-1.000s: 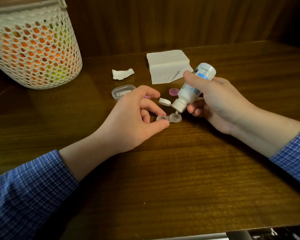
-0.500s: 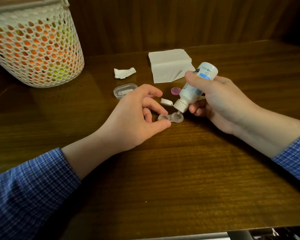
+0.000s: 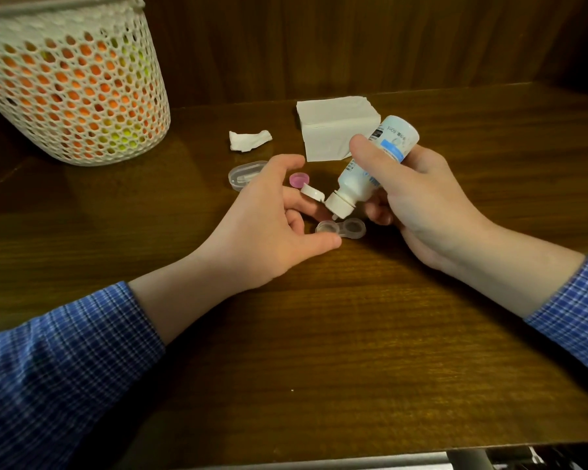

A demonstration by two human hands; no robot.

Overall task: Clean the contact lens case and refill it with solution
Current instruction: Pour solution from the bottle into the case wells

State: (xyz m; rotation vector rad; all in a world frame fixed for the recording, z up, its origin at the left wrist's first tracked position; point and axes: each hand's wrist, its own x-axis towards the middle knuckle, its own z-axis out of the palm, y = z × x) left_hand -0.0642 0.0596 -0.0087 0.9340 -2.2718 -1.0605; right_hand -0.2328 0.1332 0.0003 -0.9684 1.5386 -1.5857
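Observation:
A clear two-well contact lens case (image 3: 342,228) lies open on the wooden table. My left hand (image 3: 269,228) pinches its left end between thumb and a finger. My right hand (image 3: 418,201) grips a white solution bottle (image 3: 370,167), tipped nozzle-down. The nozzle hangs just above the case's left well, and the bottle's flip cap hangs open beside it. A pink lens-case cap (image 3: 299,180) lies behind my left fingers.
A clear oval lid or box (image 3: 243,174) sits left of the pink cap. A crumpled tissue scrap (image 3: 248,140) and a folded white napkin (image 3: 333,127) lie further back. A white mesh basket (image 3: 72,86) stands at the far left. The table's front edge (image 3: 319,456) runs along the bottom.
The bottle's nozzle has shifted from over the right well to over the left well. The pink cap now shows left of the bottle. My left hand holds the case as before.

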